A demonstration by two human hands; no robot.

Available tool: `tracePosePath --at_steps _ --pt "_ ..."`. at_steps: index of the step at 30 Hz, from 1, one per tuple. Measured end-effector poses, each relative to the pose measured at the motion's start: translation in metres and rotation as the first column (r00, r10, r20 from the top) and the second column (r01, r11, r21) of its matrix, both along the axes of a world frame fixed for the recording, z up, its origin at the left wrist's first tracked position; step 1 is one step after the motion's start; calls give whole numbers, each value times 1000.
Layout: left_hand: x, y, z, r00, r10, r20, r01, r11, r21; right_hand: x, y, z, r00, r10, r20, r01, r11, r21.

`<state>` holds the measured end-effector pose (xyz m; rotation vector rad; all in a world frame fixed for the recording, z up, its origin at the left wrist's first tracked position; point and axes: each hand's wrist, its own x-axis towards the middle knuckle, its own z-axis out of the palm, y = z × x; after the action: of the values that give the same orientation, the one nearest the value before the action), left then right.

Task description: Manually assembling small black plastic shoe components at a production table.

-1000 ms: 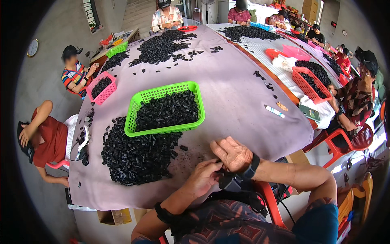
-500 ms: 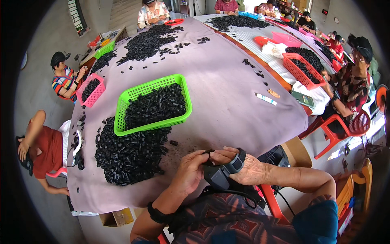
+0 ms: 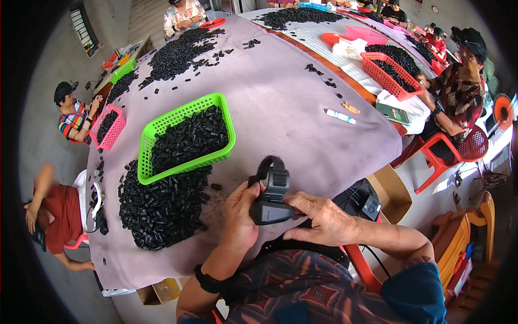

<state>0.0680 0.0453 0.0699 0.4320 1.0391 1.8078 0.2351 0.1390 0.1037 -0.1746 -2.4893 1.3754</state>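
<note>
Over the table's near edge, both hands hold a dark grey strapped wrist device [image 3: 272,213], a boxy body with a ribbed black strap loop [image 3: 278,181] standing above it. My left hand [image 3: 240,216] grips its left side, the fingers partly hidden behind it. At the other end, my right hand [image 3: 326,218] has its fingers closed on the right tip of the body. Left of my hands lies a heap of small black cylindrical pieces [image 3: 159,216]. A green perforated basket [image 3: 220,155], filled with similar pieces, rests at the heap's far edge. One loose piece [image 3: 216,187] sits beside the heap.
A mauve cloth [image 3: 280,108] covers the table. Pink [image 3: 120,129] and red [image 3: 377,74] baskets, a white marker [image 3: 340,116] and a phone [image 3: 392,113] lie farther off. Several people sit around. A cardboard box [image 3: 402,200] and wooden chair [image 3: 477,232] stand at right.
The wrist device has come off my right hand, where its strap was wrapped, and is now held between both hands. The view has shifted slightly.
</note>
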Motion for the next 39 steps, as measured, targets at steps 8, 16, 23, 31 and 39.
tracePosePath --at_steps 8,16,23,31,39 --pt "17 33 34 996 -60 63 57 997 50 -7 26 30 968 -250 -27 249 939 237" --pt "4 84 74 930 -351 112 290 885 363 -12 92 120 970 -200 -142 239 649 722" --pt "-15 103 55 894 -417 162 361 886 290 -36 182 107 932 -330 -149 317 546 775" --pt "-43 57 48 980 -193 -43 193 981 17 -56 285 7 729 -684 -26 517 525 677" --pt "-57 20 41 997 -42 -69 35 995 -98 -83 328 -52 529 -832 169 587 502 635"
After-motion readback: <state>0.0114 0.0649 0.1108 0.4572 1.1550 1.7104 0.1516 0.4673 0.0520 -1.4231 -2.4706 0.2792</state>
